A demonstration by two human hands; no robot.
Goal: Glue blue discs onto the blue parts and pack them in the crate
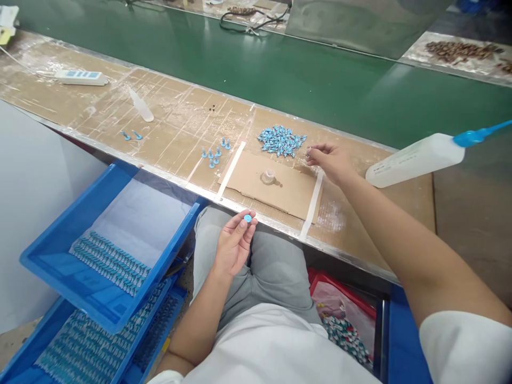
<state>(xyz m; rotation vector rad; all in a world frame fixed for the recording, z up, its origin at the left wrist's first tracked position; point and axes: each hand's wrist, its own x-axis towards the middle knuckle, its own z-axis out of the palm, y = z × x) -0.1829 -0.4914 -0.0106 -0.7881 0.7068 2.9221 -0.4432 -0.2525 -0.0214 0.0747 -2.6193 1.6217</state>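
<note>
Between thumb and fingers, my left hand (pixel 235 246) pinches a small round blue piece (pixel 247 218) above my lap, just off the table's front edge. My right hand (pixel 328 161) hovers over the bench with its fingertips pressed together; whatever they hold is too small to make out. Just left of those fingertips lies a heap of small blue pieces (pixel 281 141). Nearer to me, a small clear cup (pixel 268 176) sits on a flat cardboard sheet (pixel 292 193) edged with white tape. Several blue pieces (pixel 216 153) stand upright left of the sheet, and two more (pixel 132 135) are farther left.
A large white bottle with a blue nozzle (pixel 416 160) leans at the right. Leftward are a small squeeze bottle (pixel 141 105) and a power strip (pixel 81 78). Beyond the bench runs a green belt (pixel 192 48). Blue trays (pixel 160 245) of pieces sit at lower left.
</note>
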